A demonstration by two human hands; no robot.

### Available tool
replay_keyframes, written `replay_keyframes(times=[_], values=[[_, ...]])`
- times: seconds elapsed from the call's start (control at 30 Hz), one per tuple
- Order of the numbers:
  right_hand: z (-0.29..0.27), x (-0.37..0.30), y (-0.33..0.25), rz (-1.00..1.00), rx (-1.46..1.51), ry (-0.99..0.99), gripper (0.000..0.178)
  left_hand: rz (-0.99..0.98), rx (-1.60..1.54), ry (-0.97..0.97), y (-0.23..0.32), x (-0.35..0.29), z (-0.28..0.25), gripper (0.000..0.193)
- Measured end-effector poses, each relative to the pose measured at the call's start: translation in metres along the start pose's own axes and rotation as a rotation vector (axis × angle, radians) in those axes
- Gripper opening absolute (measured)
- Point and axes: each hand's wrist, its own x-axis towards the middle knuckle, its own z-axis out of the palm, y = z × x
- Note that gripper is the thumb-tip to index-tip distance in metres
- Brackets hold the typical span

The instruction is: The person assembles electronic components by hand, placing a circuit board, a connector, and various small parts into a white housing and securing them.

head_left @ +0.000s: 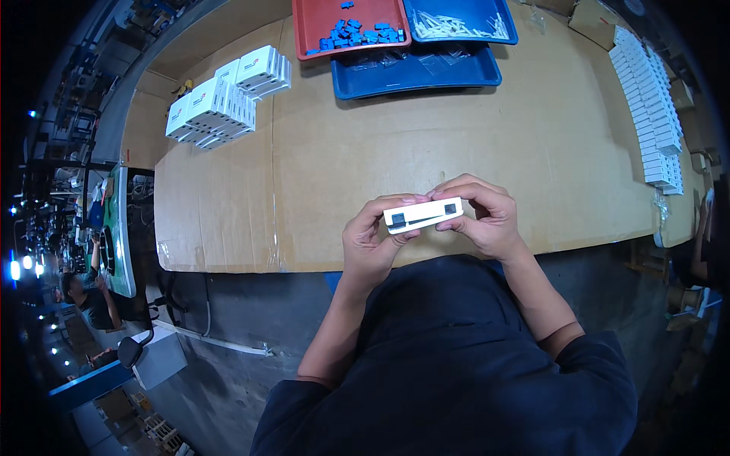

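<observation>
A flat white plastic casing (426,207) is held between both hands just above the near edge of the cardboard-covered table. Two dark square openings show on its side facing me, with a dark slanted gap between its upper and lower parts. My left hand (368,245) grips its left end, thumb below and fingers on top. Around the right end my right hand (493,222) is closed the same way, its thumb at the lower edge. The casing's far side is hidden.
Stacked white casings stand at the far left (209,106) and in a long row on the right (646,114). At the back are a red tray (300,29) of small blue parts, a blue tray (512,23) of thin white pieces, and another blue tray (414,82) with clear bags.
</observation>
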Motion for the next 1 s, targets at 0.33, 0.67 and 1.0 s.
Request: replay_keyframes(times=[0.33, 0.67, 1.0], values=[[0.0003, -0.0013, 0.0012, 0.041, 0.028, -0.028, 0.034, 0.018, -0.006, -0.009, -0.0035, -0.0014, -0.0026, 0.032], [0.0, -0.0003, 0.0029, 0.029, 0.012, -0.021, 0.036, 0.044, -0.008, -0.026, -0.0059, 0.0, -0.0043, 0.033], [0.0016, -0.0024, 0.0028, 0.017, -0.006, -0.024, 0.035, 0.046, 0.002, -0.021, -0.0037, 0.0006, -0.0033, 0.029]])
